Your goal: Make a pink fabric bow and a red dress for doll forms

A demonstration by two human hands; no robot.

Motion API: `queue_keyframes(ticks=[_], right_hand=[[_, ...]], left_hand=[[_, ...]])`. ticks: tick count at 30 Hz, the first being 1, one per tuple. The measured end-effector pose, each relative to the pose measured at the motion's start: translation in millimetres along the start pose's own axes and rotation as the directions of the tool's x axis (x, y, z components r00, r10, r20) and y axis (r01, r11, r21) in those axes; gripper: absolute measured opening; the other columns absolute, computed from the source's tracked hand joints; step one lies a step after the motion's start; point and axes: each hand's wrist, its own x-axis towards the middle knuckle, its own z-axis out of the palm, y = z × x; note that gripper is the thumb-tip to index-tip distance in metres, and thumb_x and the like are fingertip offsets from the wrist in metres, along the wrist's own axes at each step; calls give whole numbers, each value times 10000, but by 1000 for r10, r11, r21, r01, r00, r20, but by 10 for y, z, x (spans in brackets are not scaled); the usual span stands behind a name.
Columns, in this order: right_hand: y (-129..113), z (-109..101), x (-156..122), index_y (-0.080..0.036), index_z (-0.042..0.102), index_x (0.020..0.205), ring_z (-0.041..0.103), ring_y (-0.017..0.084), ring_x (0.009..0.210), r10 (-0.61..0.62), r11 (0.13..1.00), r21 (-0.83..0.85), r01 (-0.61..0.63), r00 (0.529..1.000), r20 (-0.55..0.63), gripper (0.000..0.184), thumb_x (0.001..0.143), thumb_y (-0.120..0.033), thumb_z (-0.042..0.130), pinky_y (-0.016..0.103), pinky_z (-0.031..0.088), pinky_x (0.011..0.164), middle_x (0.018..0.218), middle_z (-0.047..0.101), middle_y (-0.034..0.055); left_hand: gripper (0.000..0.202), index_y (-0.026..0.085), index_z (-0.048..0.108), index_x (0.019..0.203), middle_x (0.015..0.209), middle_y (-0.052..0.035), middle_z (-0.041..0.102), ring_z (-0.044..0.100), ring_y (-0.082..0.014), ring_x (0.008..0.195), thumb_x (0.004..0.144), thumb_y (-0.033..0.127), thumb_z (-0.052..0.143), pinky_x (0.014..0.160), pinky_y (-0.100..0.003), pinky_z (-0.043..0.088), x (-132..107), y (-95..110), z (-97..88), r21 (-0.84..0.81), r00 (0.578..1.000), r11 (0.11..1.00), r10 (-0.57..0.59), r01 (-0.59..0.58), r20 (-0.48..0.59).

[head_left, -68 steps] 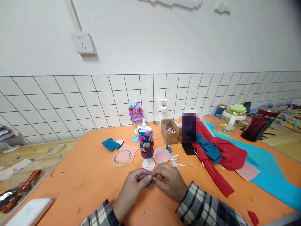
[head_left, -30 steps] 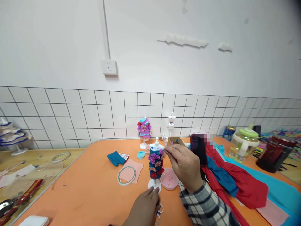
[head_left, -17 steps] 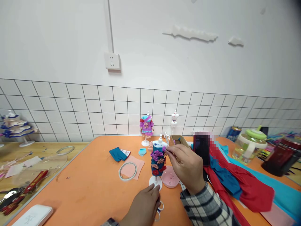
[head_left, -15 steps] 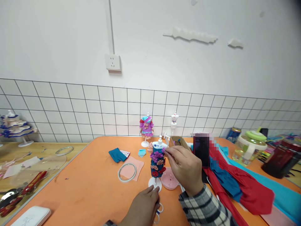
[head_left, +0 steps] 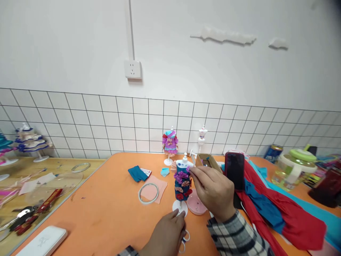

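Observation:
A small mannequin [head_left: 183,185] in a dark blue dress with purple, pink and red fabric flowers stands on a white round base on the orange table [head_left: 106,209]. My right hand [head_left: 211,190] pinches at the dress's upper right side, fingers closed on something I cannot make out. My left hand [head_left: 167,236] rests on the table with its fingertips on the white base, holding it down; small scissors [head_left: 184,241] lie partly under this hand.
A pink dish [head_left: 196,206] sits right of the base. A tape ring [head_left: 148,193] lies on pink cloth, with blue cloth [head_left: 137,173] behind. A purple-dressed mannequin [head_left: 169,143], a bare mannequin [head_left: 202,136], a cardboard box [head_left: 208,161], a phone [head_left: 234,170] and red fabric [head_left: 279,213] stand right.
My hands were together low over the table; since then my right hand rose to the dress's upper side and my left hand settled on the base. The view shifted slightly.

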Motion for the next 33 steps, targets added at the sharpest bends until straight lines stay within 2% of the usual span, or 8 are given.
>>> queue_keyframes(ticks=[6,10,12,16,21,24,29,33], right_hand=[[10,15,19,-208,685,919,671,147,797,111,985,122,-119,992,67,92,908,-215,594,246,463,750,880,737,14],[31,14,11,-207,661,948,660,137,720,184,969,152,-193,980,71,90,908,-260,600,241,450,663,849,729,12],[38,8,12,-207,657,977,646,131,665,201,966,151,-210,977,74,114,901,-277,609,243,445,636,826,725,9],[40,-25,30,-208,668,954,652,130,687,174,963,192,-187,981,84,98,893,-257,609,243,465,655,839,726,11],[5,-58,48,-197,665,900,685,163,804,70,977,196,-78,996,46,76,875,-173,597,258,487,718,854,739,26],[-19,-33,40,-198,666,905,687,163,815,53,986,156,-59,998,42,85,884,-165,591,261,484,747,869,743,23],[-21,21,23,-198,665,932,680,154,820,77,988,127,-85,995,67,90,892,-177,587,255,472,751,885,737,12],[7,7,34,-209,659,885,630,125,672,195,954,211,-213,976,100,56,883,-224,605,247,464,649,799,707,-5]], left_hand=[[329,117,592,1236,1312,-144,609,542,-267,1234,926,134,483,1034,-348,445,-9,41,-43,30,999,999,-17,16,32],[291,117,633,1178,1342,-145,589,519,-279,1261,918,134,505,1053,-354,426,3,25,-35,25,999,1000,-2,1,35],[314,130,624,1210,1352,-137,583,505,-274,1278,912,140,526,1077,-351,401,-2,22,-28,11,1000,1000,5,-5,18],[410,100,526,1345,1332,-175,590,509,-286,1278,945,177,492,1085,-372,393,-22,35,-28,24,1000,1000,-1,2,-14],[432,105,504,1369,1324,-167,598,512,-279,1275,946,192,501,1091,-363,385,-27,36,-22,27,1000,1000,1,-1,-15],[418,105,515,1358,1324,-160,602,505,-268,1285,946,175,491,1094,-343,381,-20,38,-18,20,1000,1000,-18,18,2],[407,124,559,1322,1370,-145,569,484,-272,1304,921,101,494,1104,-357,375,-9,58,-20,26,1000,999,-25,25,16],[391,97,574,1301,1358,-166,573,492,-280,1297,918,98,493,1103,-361,378,-11,59,-17,21,1000,1000,-14,14,7]])
